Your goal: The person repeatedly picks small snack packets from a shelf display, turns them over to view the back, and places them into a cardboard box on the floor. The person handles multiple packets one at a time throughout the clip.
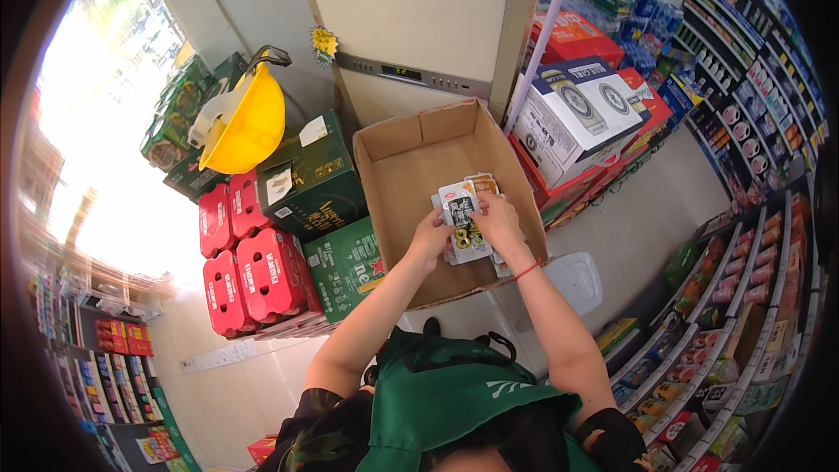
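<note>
Both my hands reach into a shallow brown cardboard box (pixel 419 177) in front of me. Between them is a white snack packet (pixel 467 223) with black and yellow-green print. My left hand (pixel 432 236) grips its left edge, and my right hand (pixel 496 219) has its upper right side. More packets lie beneath it, including one with an orange-brown printed end (pixel 484 182); my hands and the top packet partly hide them. The rest of the box bottom shows bare cardboard.
Red can multipacks (pixel 270 269) and green beer cartons (pixel 314 177) stand left, with a yellow hard hat (pixel 252 128) above them. A white beer carton (pixel 580 121) and a lilac pole (pixel 544 39) are right. A translucent plastic lid (pixel 577 282) lies low beside stocked shelves (pixel 714 334).
</note>
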A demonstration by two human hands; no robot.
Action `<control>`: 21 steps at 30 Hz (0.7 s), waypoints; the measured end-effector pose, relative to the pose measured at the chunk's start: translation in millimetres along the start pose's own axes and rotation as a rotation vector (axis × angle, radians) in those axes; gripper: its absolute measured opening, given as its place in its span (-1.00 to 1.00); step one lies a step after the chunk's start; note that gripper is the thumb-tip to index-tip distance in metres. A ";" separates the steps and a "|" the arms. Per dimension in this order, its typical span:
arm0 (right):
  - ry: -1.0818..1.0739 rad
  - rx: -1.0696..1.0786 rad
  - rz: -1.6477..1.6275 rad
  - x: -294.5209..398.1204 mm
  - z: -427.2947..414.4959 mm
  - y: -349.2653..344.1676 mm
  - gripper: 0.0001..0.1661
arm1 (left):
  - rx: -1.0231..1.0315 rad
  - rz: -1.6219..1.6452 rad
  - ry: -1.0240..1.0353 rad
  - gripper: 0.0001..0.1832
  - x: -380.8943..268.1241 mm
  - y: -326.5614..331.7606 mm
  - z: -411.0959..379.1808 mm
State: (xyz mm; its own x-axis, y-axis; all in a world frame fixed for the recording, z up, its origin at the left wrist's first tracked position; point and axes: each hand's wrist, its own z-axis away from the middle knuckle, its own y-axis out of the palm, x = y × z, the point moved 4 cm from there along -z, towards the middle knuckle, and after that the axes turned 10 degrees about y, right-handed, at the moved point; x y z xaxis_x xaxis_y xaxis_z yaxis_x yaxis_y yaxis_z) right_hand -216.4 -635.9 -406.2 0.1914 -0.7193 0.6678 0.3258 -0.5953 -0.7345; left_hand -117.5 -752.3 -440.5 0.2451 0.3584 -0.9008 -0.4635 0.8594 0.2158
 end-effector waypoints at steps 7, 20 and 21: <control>-0.005 0.022 0.010 -2.7 -3.1 3.1 -0.47 | 0.022 0.009 -0.008 -0.35 -4.6 4.6 1.1; 0.001 0.028 -0.030 -10.7 -6.0 7.0 -0.49 | -0.105 0.007 0.016 -0.33 9.4 0.3 -17.3; 0.004 0.022 -0.033 -11.7 -7.0 7.1 -0.49 | -0.096 -0.013 0.018 -0.33 10.8 -0.3 -19.1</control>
State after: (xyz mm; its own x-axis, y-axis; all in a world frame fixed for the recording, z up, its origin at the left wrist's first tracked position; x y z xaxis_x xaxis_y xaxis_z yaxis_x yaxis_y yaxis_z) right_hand -222.8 -634.2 -420.1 0.1767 -0.7008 0.6911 0.3523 -0.6106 -0.7093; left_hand -131.0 -755.7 -457.4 0.2362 0.3399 -0.9103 -0.5404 0.8245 0.1676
